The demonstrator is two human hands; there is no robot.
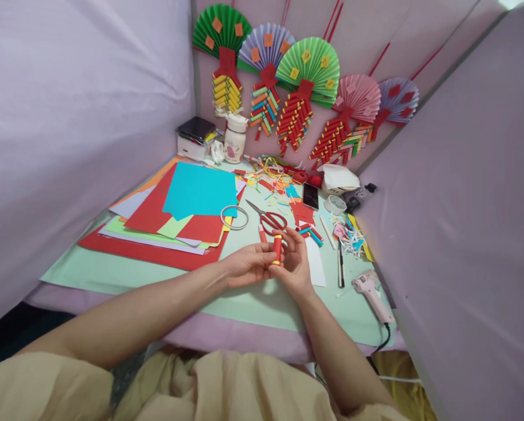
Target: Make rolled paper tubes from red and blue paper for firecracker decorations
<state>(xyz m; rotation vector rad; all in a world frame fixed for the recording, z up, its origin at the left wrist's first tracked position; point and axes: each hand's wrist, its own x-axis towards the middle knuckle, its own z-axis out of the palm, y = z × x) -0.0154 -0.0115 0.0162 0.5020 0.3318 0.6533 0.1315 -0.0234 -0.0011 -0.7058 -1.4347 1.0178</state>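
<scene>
A small red paper roll with yellow bands (278, 248) stands upright between both my hands above the pale green mat (113, 272). My left hand (247, 264) pinches it from the left with closed fingers. On its right side my right hand (293, 262) curls its fingers around it. A second red roll (262, 234) lies just behind my left fingers. Red-handled scissors (268, 218) lie on the mat a little beyond the hands.
A stack of coloured paper sheets (174, 216) with a cyan sheet on top fills the left. A tape ring (234, 217), phone (310, 196), paper scraps (271, 175), pens (340, 263) and a pink glue gun (369, 292) surround the hands. Paper fan decorations (306, 64) hang on the back wall.
</scene>
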